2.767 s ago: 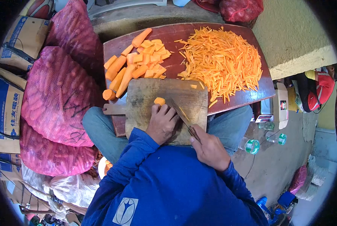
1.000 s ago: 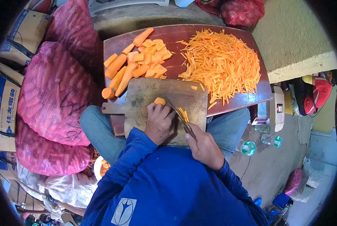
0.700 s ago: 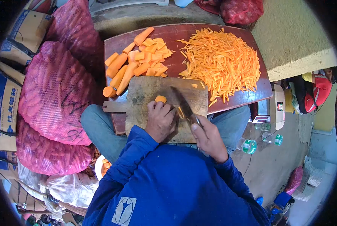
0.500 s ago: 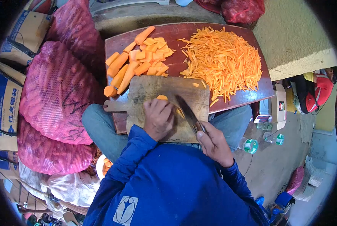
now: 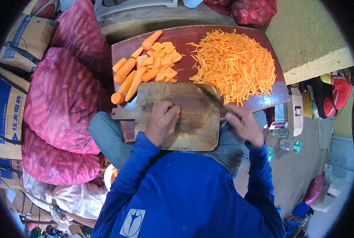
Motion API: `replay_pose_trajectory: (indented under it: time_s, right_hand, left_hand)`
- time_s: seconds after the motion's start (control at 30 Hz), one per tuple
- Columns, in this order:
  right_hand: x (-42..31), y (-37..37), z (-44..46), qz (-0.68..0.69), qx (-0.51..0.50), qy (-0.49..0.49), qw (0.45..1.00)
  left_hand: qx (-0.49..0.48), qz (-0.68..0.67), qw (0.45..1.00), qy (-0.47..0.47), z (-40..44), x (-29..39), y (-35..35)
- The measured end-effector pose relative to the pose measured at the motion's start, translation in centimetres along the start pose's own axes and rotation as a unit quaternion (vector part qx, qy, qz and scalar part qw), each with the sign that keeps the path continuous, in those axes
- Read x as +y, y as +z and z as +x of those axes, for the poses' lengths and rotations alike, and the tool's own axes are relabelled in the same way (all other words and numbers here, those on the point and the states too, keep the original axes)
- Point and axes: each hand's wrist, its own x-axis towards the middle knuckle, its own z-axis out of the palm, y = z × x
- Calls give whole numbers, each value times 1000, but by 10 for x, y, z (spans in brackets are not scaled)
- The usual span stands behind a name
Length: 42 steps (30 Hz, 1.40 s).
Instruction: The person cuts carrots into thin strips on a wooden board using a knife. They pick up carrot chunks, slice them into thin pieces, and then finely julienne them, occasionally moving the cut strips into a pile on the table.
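My left hand (image 5: 161,122) rests on the wooden cutting board (image 5: 192,131), its fingers closed round a small carrot piece (image 5: 177,110). My right hand (image 5: 246,123) is off the board's right edge, wrapped round the handle of a knife (image 5: 214,99). The blade is smeared by motion and points up and left over the board's top right corner, near the pile of carrot sticks (image 5: 236,63). Beyond the board, at the left, lie cut carrot chunks (image 5: 159,59) and whole peeled carrots (image 5: 125,70).
The red-brown table (image 5: 185,37) holds the board's far part. Pink mesh sacks of carrots (image 5: 64,99) and cardboard boxes (image 5: 6,115) stand at the left. At the right are plastic bottles (image 5: 291,146), an open carton (image 5: 297,111) and a concrete ledge (image 5: 311,43).
My right hand has swung the knife right and away from my left hand, towards the stick pile. The sticks cut on the board no longer show there. My left hand has drawn slightly back.
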Motion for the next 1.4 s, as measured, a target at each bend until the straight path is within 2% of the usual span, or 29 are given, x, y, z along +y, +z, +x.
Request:
replay_pose_trajectory:
  time_s: [0.07, 0.13, 0.23, 0.27, 0.3, 0.37, 0.43, 0.5, 0.57, 0.63, 0.73, 0.93, 1.2, 1.27, 1.33, 1.4]
  right_hand:
    - [3, -8, 16, -4, 40, -9, 999]
    - [-5, -14, 24, -20, 62, 61, 996]
    - [-13, -9, 18, 11, 73, 66, 995]
    - [-9, -2, 11, -27, 81, 22, 996]
    - [-13, 4, 3, -26, 81, 25, 996]
    - [-29, 20, -12, -6, 60, 4, 998]
    - [-47, 33, -24, 20, 31, 22, 999]
    - [-58, 46, -31, 65, -7, 97, 993]
    - [-69, 51, -30, 69, -34, 118, 990]
    - [-68, 60, -30, 91, -16, 53, 994]
    - [-69, 64, -26, 72, -50, 44, 995]
    - [-74, 66, -40, -1, -40, 4, 999]
    - [-76, 72, -3, -17, -85, 39, 995]
    - [-82, 69, -4, -12, -92, 38, 995]
    - [-84, 68, -19, 2, -51, 20, 998]
    - [-76, 76, -15, -1, -55, 18, 998]
  left_hand:
    - [10, -25, 1000, -8, -3, 7, 4]
    - [-1, -36, 999, 0, -7, 8, 8]
    - [-19, -75, 997, 15, -5, 2, 6]
    - [-25, -99, 995, 21, -5, 1, 5]
    - [-27, -100, 994, 20, -4, 0, 4]
    - [-41, -124, 991, 23, -1, -2, 1]
    - [-26, -102, 994, 31, -1, -5, 10]
    - [-11, -81, 996, 40, 0, 0, 16]
    - [21, -22, 1000, 4, 1, 12, 15]
    - [25, -13, 1000, 5, -4, 11, 18]
    - [19, 10, 1000, 12, -3, 12, 13]
    - [2, 11, 999, 33, -1, 13, 9]
    - [-5, 38, 999, 30, -4, 13, 10]
    - [17, 6, 1000, 22, -2, 13, 9]
    - [17, 18, 1000, 19, -6, 9, 12]
    - [15, 28, 999, 20, -8, 8, 13]
